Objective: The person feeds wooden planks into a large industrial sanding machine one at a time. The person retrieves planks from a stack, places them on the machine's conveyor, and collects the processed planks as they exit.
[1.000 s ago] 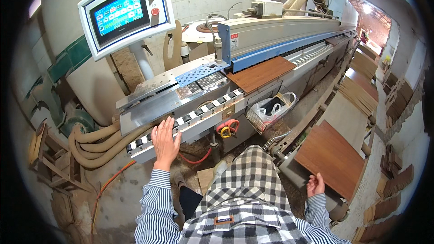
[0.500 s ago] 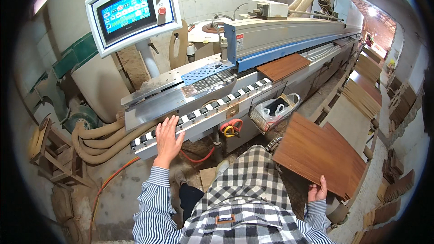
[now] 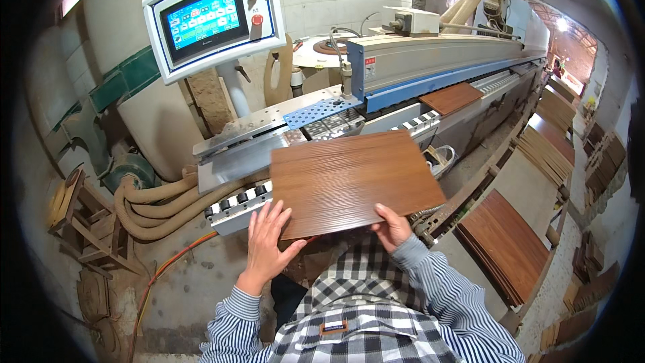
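Note:
A brown wood-grain panel point(image 3: 356, 178) is held flat in front of me, over the near side of a long machine. My right hand point(image 3: 393, 228) grips its near edge, thumb on top and fingers underneath out of sight. At its near left corner is my left hand point(image 3: 269, 242), open, fingers stretched toward the panel's left edge; whether it touches is hard to tell. Beneath the panel runs the machine's roller rail point(image 3: 238, 203), largely covered by it. Farther along the machine, a second brown panel point(image 3: 453, 99) lies partly on the rail beside the blue guard.
A stack of brown panels point(image 3: 507, 242) lies to my right on a rack with pale boards point(image 3: 521, 178). The control screen point(image 3: 205, 20) stands at upper left. Thick hoses point(image 3: 158, 212) and a wooden stool point(image 3: 94, 225) are on the left. An orange hose point(image 3: 158, 275) crosses the floor.
My right hand has brought a panel from the right-hand stack across to the machine. My left hand has come off the roller rail to the panel's corner. The panel on the machine has moved farther along.

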